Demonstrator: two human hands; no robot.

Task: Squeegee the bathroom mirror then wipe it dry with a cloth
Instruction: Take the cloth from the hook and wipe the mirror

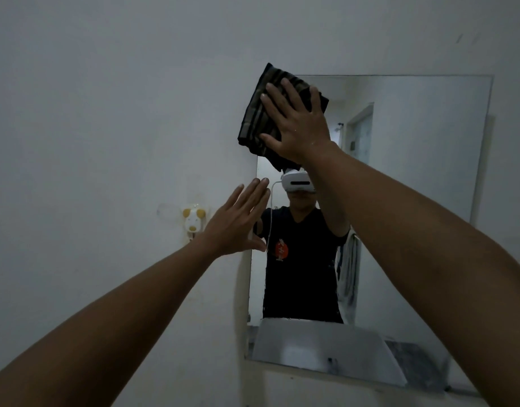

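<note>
A frameless rectangular mirror (423, 177) hangs on the white wall. My right hand (297, 121) presses a folded dark striped cloth (257, 113) flat against the mirror's upper left corner, fingers spread over it. The cloth overlaps the mirror's left edge onto the wall. My left hand (238, 221) is raised lower down at the mirror's left edge, fingers straight and apart, holding nothing. I cannot tell whether it touches the glass. No squeegee is in view.
A small white and yellow animal-shaped holder (192, 220) is stuck on the wall left of the mirror. The mirror reflects a person in a dark shirt, a doorway and a white basin edge (320, 345) at the bottom.
</note>
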